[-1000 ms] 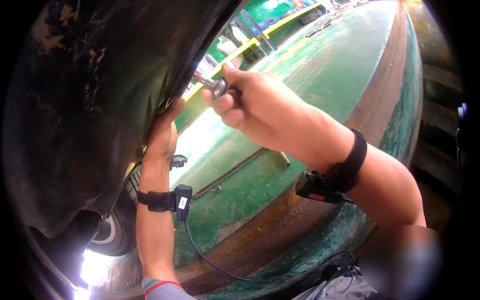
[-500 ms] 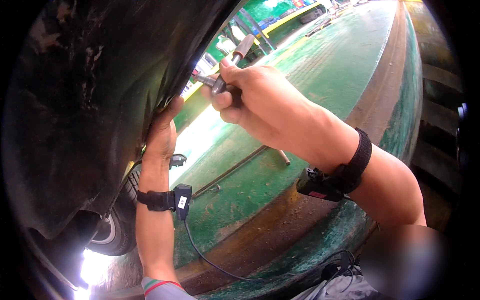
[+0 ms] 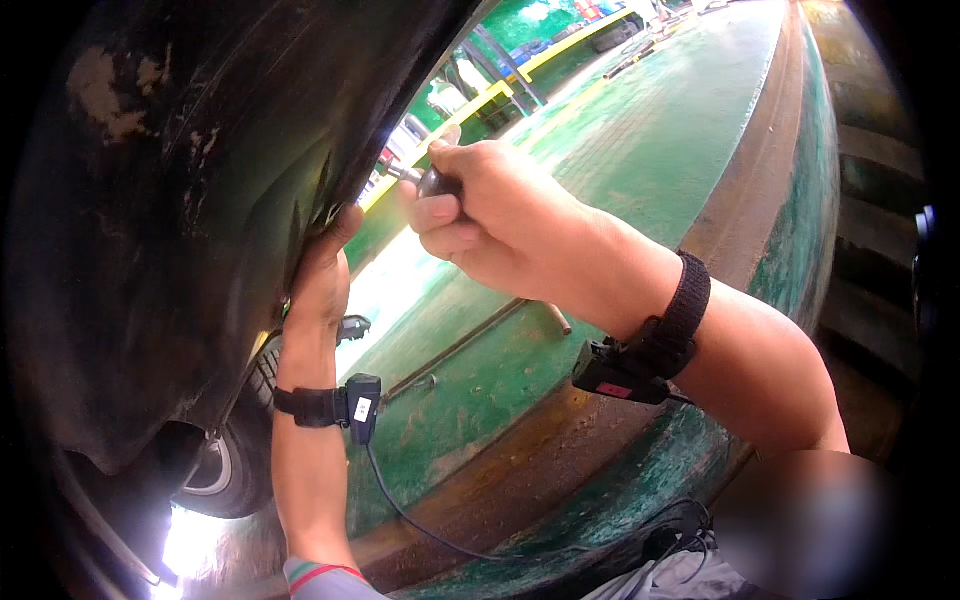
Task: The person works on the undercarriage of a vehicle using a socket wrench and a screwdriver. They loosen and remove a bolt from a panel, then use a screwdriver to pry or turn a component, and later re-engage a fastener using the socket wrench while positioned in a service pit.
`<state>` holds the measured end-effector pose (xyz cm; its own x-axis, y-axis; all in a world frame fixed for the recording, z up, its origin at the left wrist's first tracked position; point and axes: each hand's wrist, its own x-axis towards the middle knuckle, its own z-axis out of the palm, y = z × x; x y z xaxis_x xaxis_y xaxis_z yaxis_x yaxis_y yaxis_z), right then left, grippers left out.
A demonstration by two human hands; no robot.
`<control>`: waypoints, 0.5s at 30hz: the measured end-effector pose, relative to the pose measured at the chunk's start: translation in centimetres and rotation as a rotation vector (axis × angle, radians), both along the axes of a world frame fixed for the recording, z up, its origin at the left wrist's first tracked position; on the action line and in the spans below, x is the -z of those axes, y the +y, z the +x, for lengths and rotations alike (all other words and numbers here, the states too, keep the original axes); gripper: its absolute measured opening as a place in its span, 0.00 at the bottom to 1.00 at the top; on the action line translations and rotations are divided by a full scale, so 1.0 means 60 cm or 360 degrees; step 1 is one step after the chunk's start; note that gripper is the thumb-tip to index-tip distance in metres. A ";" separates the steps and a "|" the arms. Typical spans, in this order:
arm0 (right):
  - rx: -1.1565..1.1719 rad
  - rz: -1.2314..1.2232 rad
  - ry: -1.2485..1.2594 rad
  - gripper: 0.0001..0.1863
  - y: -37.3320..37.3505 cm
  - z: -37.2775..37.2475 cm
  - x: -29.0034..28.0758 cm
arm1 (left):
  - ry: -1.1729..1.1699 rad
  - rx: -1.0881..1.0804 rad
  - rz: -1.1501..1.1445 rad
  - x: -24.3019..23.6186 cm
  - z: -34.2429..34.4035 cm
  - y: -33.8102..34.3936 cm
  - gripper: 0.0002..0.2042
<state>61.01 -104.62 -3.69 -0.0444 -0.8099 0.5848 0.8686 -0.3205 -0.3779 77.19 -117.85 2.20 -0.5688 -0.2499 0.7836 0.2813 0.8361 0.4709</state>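
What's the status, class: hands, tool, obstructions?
Right hand grips metal tool. Left hand at dark panel. Panel partly hides left hand.

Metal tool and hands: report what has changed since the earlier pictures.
The right hand has shifted slightly left, keeping its hold on the metal tool. The tool's handle, which stuck up past the hand half a second ago, no longer shows. Nothing was let go. The left hand stays at the dark panel's edge.

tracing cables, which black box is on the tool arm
The red-labelled black box on the right forearm; the right hand grips a grey metal tool. The black box on the left forearm is white-labelled.
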 end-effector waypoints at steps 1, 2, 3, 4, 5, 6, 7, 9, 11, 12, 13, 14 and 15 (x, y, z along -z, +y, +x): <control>-0.0152 -0.0020 -0.0056 0.17 0.008 -0.001 -0.001 | 0.0000 -0.0002 0.0057 -0.003 0.003 -0.001 0.42; 0.0407 0.0013 0.0195 0.17 0.016 0.006 -0.001 | -0.0002 -0.0002 0.0063 -0.005 0.004 -0.007 0.42; 0.0968 0.0041 0.0452 0.17 0.021 0.010 0.000 | 0.0040 0.0081 0.0135 -0.003 0.002 -0.013 0.41; 0.0969 0.0041 0.0455 0.17 0.020 0.015 0.002 | 0.0059 0.0121 0.0173 -0.001 0.000 -0.016 0.41; 0.1213 -0.0060 0.0448 0.17 0.019 0.021 0.003 | 0.0085 0.0164 0.0206 -0.003 -0.004 -0.017 0.40; 0.1451 -0.0154 0.0436 0.17 0.020 0.027 0.002 | 0.0114 0.0096 0.0175 -0.002 -0.009 -0.014 0.40; 0.1449 -0.0149 0.0436 0.17 0.024 0.027 0.001 | 0.0128 0.0063 0.0157 -0.002 -0.009 -0.018 0.40; 0.0762 0.0157 0.0242 0.17 0.035 0.020 -0.008 | 0.0039 0.0006 0.0149 -0.007 0.002 -0.029 0.41; 0.0262 0.0086 0.0033 0.16 0.014 0.005 -0.004 | -0.0057 -0.0023 0.0148 -0.007 0.014 -0.036 0.43; 0.0023 0.0047 -0.0004 0.16 0.009 0.003 -0.001 | 0.0010 0.0021 0.0174 -0.004 0.007 -0.022 0.39; -0.0216 0.0008 -0.0040 0.16 0.002 0.002 0.003 | 0.0076 0.0065 0.0200 -0.003 0.001 -0.015 0.37; -0.0101 0.0018 -0.0067 0.15 -0.010 0.002 0.005 | 0.0073 0.0077 0.0200 -0.004 -0.004 -0.017 0.37; -0.0110 0.0014 -0.0058 0.15 -0.003 0.007 0.001 | 0.0053 0.0038 0.0175 -0.006 0.000 -0.019 0.36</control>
<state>61.46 -104.78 -3.77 -0.0093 -0.8169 0.5767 0.9019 -0.2559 -0.3479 77.20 -119.00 2.56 -0.5494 -0.3221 0.7709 0.3175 0.7730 0.5492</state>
